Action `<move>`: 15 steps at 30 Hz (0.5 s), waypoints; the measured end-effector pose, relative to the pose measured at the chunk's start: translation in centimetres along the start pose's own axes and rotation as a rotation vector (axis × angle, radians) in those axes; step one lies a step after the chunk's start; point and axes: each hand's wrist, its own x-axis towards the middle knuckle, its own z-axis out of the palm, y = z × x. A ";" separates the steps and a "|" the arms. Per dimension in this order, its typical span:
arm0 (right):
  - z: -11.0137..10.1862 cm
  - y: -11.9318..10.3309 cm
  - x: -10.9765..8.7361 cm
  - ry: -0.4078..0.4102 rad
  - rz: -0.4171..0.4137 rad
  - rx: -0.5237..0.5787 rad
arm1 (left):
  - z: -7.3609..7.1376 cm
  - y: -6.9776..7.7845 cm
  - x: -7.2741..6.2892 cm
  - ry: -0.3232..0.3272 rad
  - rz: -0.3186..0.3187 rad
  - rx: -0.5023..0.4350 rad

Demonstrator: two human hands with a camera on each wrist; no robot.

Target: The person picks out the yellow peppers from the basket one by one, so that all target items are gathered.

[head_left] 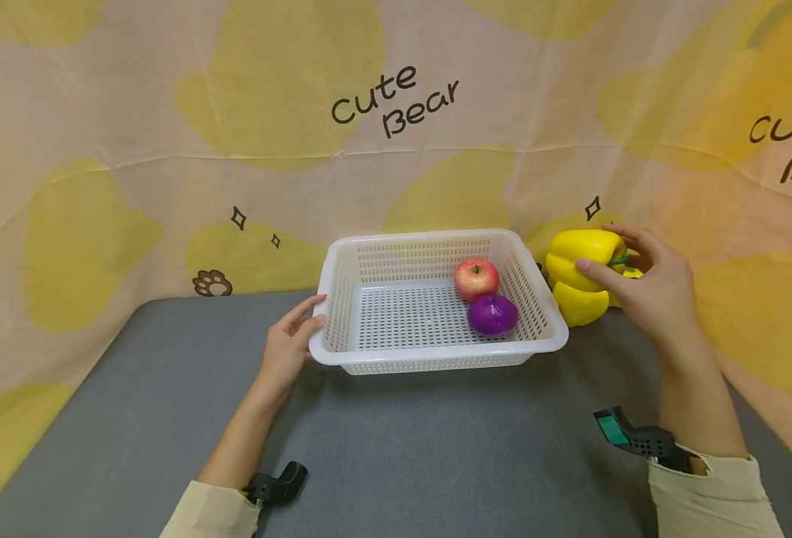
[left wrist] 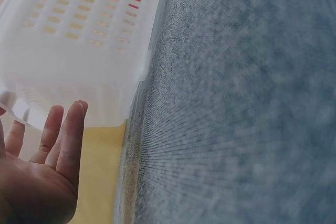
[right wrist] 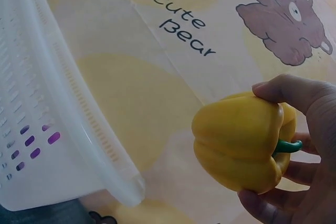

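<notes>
In the head view, my right hand (head_left: pixel 651 273) grips a yellow bell pepper (head_left: pixel 580 254) just past the basket's right rim. The right wrist view shows the thumb and fingertips of that hand (right wrist: pixel 310 140) around the stem end of the pepper (right wrist: pixel 236 140), its green stem facing the palm. My left hand (head_left: pixel 287 347) holds the left rim of a white plastic basket (head_left: pixel 429 362). From the left wrist, its fingers (left wrist: pixel 71 145) reach along the basket's end wall. Inside the basket, a red apple (head_left: pixel 476 279) sits behind a shiny purple round vegetable (head_left: pixel 492 315), both toward the right.
Another yellow piece (head_left: pixel 579 306) shows below the held pepper, partly hidden by it, with more yellow behind the hand. The basket stands on a grey table (head_left: pixel 436 448). A patterned cloth (head_left: pixel 268 187) hangs along the table's back edge.
</notes>
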 end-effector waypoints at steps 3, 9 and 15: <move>-0.1 0.1 0.0 -0.010 0.002 -0.007 | 0.0 0.0 0.0 0.002 0.000 -0.006; -0.1 0.0 0.1 -0.028 0.001 -0.014 | 0.0 0.1 0.0 0.006 -0.005 0.001; -0.1 -0.1 0.1 -0.043 0.013 -0.022 | 0.0 0.1 -0.1 0.002 -0.012 0.008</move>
